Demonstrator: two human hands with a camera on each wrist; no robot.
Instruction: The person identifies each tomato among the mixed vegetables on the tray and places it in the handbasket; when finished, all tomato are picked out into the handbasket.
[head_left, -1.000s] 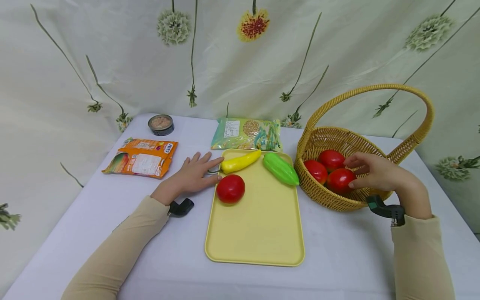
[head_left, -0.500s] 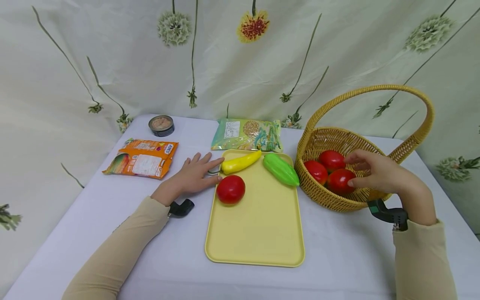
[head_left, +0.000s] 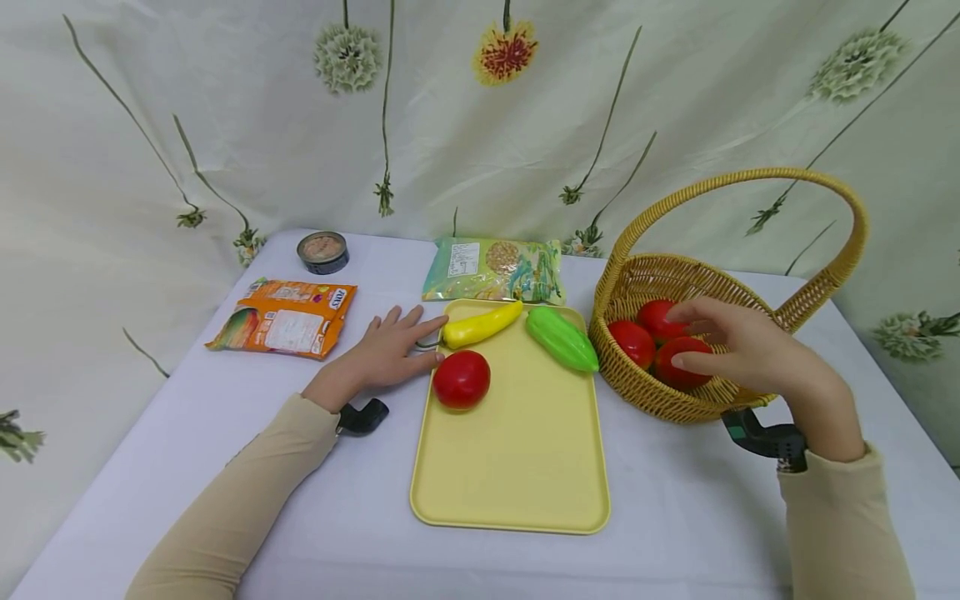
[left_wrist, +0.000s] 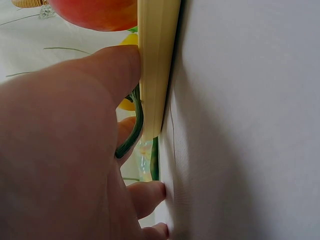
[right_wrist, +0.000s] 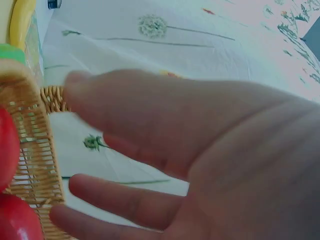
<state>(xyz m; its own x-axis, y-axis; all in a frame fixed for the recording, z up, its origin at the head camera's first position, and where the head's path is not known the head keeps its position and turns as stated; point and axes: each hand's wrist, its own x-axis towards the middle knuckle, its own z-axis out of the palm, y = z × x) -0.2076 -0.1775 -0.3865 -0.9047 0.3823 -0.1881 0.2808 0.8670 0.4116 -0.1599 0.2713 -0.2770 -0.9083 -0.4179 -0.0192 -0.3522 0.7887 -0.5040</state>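
My left hand (head_left: 385,350) lies spread at the left rim of a yellow tray (head_left: 517,450), with its thumb and index finger touching that rim. Next to them on the tray are a red tomato (head_left: 461,380) and a yellow pepper (head_left: 482,324), whose dark green stem (left_wrist: 134,127) passes close to the fingers in the left wrist view. My right hand (head_left: 750,346) hovers over a wicker basket (head_left: 660,408) with loosely bent fingers and nothing in its grasp. Below it in the basket are several red tomatoes (head_left: 632,343); the hand partly covers two of them in the head view.
A green pepper (head_left: 562,338) lies at the tray's upper right, near the basket. Its tall handle (head_left: 750,176) arches above the right hand. Behind the tray is a green packet (head_left: 495,268). An orange packet (head_left: 288,318) and an open tin (head_left: 322,252) stand at the left.
My right hand has shifted slightly to the left over the tomatoes in the basket. The left hand and the things on the tray have stayed put.
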